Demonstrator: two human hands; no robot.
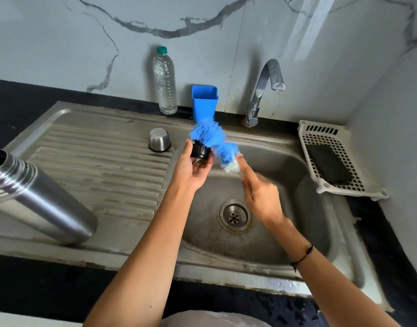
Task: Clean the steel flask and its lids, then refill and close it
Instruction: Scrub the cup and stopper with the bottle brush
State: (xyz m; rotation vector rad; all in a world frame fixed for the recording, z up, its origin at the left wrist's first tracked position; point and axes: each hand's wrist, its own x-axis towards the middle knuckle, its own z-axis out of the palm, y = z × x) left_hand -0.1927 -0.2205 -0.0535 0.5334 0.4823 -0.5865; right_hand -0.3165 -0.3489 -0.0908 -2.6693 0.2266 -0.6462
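Head cam: left hand (193, 168) grips black inner lid (200, 151) over the sink (261, 232), right hand (259, 197) grasping blue brush (211, 140), scrubbing it. Flask (37, 197) at 9 o'clock, open. Next prob rinse w/ tap.

A white marble-look wall (61, 31) with grey veins rises behind the black worktop (18, 95) and turns a corner at the right. A steel sink (297, 161) with a ribbed draining board (96, 149) is set into the worktop. A chrome tap (266, 90) stands at the sink's back edge. A pale streak of light (309, 27) slants across the wall above the tap.
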